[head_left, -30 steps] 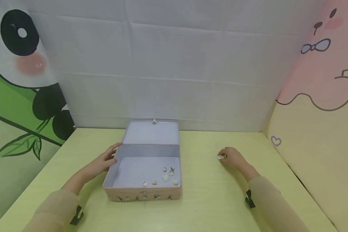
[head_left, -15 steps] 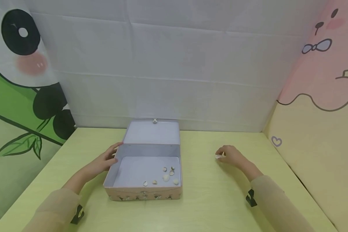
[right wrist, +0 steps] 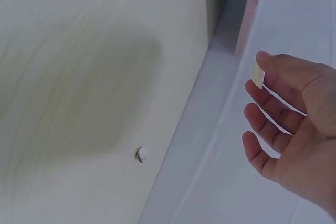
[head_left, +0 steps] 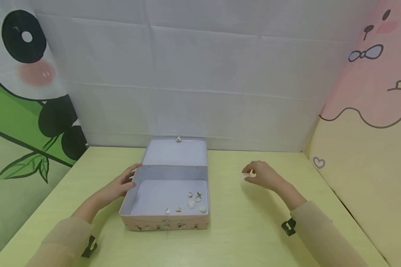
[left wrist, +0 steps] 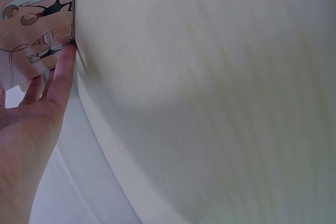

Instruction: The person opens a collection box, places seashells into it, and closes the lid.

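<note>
cartoon panels (head_left: 364,96) and a white sheet (head_left: 200,74) make this tabletop (head_left: 237,233) a booth

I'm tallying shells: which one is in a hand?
The shell pinched by the right hand above the table. One other shell lies on the table; the rest in view sit in the open box.

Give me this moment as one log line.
left hand: touches box, left side | right hand: pinches pale piece above table | lid: open | inside box: small shells
</note>
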Demonstrator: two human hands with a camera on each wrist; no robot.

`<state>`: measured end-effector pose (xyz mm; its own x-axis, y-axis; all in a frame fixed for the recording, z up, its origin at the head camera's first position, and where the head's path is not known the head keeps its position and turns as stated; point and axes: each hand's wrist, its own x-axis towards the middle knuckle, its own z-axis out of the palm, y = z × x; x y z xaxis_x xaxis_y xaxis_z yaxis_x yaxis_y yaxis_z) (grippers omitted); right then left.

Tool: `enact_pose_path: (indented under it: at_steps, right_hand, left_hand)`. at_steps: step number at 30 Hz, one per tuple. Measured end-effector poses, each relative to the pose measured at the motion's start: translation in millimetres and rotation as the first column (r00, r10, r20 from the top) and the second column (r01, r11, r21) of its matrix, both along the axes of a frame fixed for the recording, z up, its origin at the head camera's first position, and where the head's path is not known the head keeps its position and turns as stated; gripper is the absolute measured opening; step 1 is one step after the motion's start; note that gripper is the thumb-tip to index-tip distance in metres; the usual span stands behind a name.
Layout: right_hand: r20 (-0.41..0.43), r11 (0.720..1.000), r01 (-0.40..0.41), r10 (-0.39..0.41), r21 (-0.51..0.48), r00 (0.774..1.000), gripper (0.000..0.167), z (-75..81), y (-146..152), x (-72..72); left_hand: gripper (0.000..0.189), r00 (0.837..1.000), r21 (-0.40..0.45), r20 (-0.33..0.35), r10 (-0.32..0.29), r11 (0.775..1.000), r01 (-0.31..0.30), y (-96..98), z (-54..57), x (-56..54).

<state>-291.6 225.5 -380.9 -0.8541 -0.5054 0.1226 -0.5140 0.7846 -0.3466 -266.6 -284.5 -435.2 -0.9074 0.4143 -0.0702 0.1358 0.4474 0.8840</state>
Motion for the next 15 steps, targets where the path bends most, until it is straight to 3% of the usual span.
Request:
enact_pose_path:
  at_steps: [8, 15]
  right_hand:
    - [-0.06, 0.999, -0.03, 0.028, -0.031, 0.998, 0.021, 15.0, -17.8, 11.3]
    - [-0.098, 0.994, -0.05, 0.041, -0.094, 0.994, 0.019, 23.6, -34.7, 23.9]
  left_hand:
    - [0.063, 1.0, -0.004, 0.015, 0.021, 1.0, -0.021, 0.4, 1.2, -0.8]
    - [0.064, 1.0, 0.004, 0.009, 0.002, 1.0, -0.002, -1.2, 0.9, 0.5]
